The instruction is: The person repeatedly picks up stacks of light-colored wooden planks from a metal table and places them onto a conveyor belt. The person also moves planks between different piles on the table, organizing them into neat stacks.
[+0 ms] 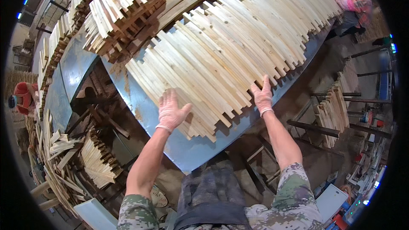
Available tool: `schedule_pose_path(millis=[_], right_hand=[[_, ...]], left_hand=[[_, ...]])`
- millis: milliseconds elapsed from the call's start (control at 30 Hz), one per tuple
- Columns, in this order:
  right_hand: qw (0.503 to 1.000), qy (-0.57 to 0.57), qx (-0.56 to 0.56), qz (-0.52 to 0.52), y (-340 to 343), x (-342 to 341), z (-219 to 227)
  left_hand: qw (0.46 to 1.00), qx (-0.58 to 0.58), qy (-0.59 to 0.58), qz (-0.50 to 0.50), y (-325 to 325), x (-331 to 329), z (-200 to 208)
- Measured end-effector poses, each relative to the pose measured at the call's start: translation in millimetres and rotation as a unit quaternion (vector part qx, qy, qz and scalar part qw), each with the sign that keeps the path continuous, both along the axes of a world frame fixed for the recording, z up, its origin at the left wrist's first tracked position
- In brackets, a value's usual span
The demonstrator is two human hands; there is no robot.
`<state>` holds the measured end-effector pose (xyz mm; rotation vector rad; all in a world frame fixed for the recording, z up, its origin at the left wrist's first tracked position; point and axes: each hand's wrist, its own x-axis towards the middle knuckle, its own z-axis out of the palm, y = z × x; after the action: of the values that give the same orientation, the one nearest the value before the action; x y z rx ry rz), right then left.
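Note:
A long row of pale wooden strips [221, 47] lies side by side on a blue metal table [187, 149], their near ends uneven. My left hand [171, 111], in a thin whitish glove, rests flat with spread fingers on the nearest strips at the row's left edge. At the strips' near ends on the right, my right hand [263, 97], gloved the same way, has its thumb and fingers apart and touches the ends. Neither hand is wrapped round a strip. The underside of both palms is hidden.
A tall stack of strips [123, 12] stands at the table's far left, beside longer boards [183, 0]. Another person [355, 6] stands at the far right end, and one in red [25, 98] at the left. More strips [100, 162] lie stacked below left, others [332, 110] on a right-hand rack.

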<state>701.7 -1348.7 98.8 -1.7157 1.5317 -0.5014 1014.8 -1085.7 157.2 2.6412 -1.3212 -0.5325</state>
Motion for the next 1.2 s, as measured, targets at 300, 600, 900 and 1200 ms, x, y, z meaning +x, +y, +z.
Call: schedule_pose_path(millis=[300,600,900,1200], right_hand=[[0.996,-0.075,-0.048,-0.019,39,-1,7],[0.972,-0.056,0.007,0.228,59,19,3],[0.894,-0.368,0.234,0.101,31,137,-12],[0.878,-0.191,0.411,0.156,89,112,-6]], left_hand=[[0.802,-0.306,0.153,0.489,94,39,-67],[0.705,-0.337,0.381,0.494,173,105,-97],[0.636,-0.443,0.397,0.492,143,90,-96],[0.583,-0.379,0.568,0.441,257,23,-94]])
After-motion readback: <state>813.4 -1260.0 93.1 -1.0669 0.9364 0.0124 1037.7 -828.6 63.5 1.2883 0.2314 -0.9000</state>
